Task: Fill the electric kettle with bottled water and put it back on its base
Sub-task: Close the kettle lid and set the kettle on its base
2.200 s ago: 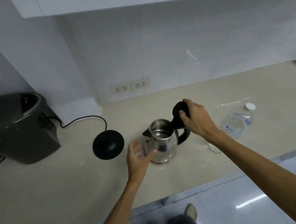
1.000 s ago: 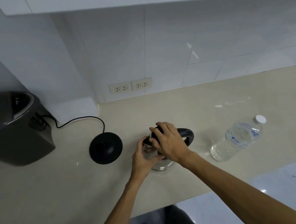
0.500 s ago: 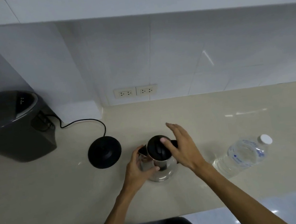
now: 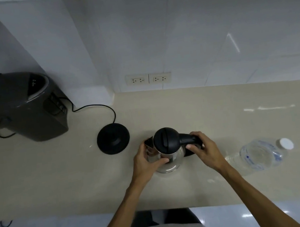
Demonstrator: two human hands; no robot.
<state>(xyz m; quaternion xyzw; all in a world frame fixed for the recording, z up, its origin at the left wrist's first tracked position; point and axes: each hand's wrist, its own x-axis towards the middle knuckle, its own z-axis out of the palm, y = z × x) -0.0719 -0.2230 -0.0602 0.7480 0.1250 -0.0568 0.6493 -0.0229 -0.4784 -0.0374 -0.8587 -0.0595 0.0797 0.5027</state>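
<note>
A pale beige counter (image 4: 239, 101) runs along a white tiled wall. On it, from left to right: a dark grey appliance (image 4: 22, 107), a round black kettle base (image 4: 113, 141) with its cord trailing behind, a steel kettle (image 4: 166, 149) with its black lid shut, and a clear water bottle (image 4: 261, 154) with a white cap.

Head camera looks steeply down, close over the counter (image 4: 59, 182) toward the wall.
</note>
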